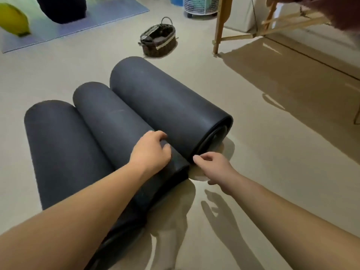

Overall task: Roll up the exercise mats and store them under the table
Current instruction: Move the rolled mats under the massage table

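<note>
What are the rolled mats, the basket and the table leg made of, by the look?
The rolled mats are dark grey and matte, likely foam or rubber; the rightmost roll's end shows thick layered turns. The basket is dark brown woven wicker or similar, with a pale band. The table leg is light wood, smooth, possibly varnished; the grain is too blurred to confirm.

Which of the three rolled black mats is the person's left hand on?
The middle mat: the left hand rests on its near end, between the left mat and the right mat.
</note>
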Motion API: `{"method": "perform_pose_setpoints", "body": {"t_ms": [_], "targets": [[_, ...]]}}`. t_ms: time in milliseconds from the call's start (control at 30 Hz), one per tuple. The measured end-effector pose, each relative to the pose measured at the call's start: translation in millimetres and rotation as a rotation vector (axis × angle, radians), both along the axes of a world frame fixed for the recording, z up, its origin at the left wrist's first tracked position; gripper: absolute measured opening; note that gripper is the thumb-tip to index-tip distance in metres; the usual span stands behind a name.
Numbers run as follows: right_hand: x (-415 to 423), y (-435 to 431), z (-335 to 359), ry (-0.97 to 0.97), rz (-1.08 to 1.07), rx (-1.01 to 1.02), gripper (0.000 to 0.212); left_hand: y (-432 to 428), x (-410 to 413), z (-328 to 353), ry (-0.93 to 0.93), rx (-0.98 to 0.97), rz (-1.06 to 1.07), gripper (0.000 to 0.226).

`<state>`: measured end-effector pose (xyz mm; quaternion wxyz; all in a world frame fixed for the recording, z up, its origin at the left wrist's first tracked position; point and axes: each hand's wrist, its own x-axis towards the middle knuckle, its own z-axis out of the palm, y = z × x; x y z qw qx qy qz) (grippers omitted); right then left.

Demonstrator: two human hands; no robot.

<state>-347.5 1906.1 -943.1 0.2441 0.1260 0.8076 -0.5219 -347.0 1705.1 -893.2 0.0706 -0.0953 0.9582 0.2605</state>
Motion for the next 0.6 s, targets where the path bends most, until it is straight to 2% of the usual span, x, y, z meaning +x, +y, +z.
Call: {"method": "perform_pose_setpoints", "body": {"t_ms": [133, 200, 267, 333, 367, 467, 600], "targets": [[-10, -39, 1, -0.007, 0.064, 0.101, 0.041, -52, 7, -11, -0.073, -0.035, 0.072, 0.041], [-24, -42, 2, 0.169, 0.072, 0.324, 0.043, -53, -3, -21, -0.038, 0.038, 0.101, 0.040], [-51, -35, 11, 0.430, 0.024, 0.489, 0.034, -36, -24, -24, -0.007, 0.186, 0.149, 0.044], [-88, -22, 18, 0.579, 0.018, 0.576, 0.045, -10, -50, -24, 0.000, 0.353, 0.228, 0.057], [-107, -15, 22, 0.553, 0.050, 0.581, 0.058, 4, -62, -24, -0.034, 0.439, 0.290, 0.068], [-159, 1, 19, 0.275, 0.248, 0.497, 0.094, 40, -91, -30, -0.218, 0.655, 0.544, 0.101], [-198, 21, 0, 0.103, 0.326, 0.323, 0.098, 57, -110, -52, -0.290, 0.763, 0.655, 0.120]]}}
